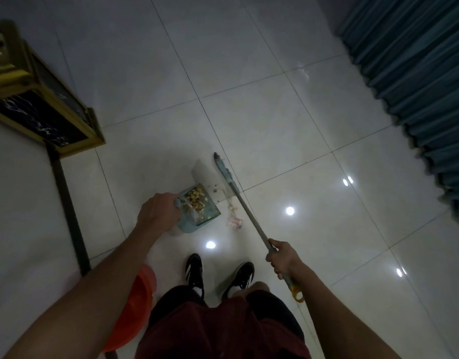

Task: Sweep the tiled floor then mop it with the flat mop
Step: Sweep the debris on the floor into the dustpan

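The glossy pale tiled floor [288,141] carries a dustpan [197,206] holding scraps, a broom head [224,171] beside it, pinkish litter [234,224] and an orange bucket [135,307].

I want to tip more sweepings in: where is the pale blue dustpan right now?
In the head view, the pale blue plastic dustpan sits on the white tiled floor ahead of the feet, gripped by the left hand, just left of the broom head.

Light: dim, cool indoor light
Glare: round lamp reflections on the glossy floor [275,104]
Blur: curtain [417,73] smeared at right edge
Distortion: wide-angle bending toward the corners
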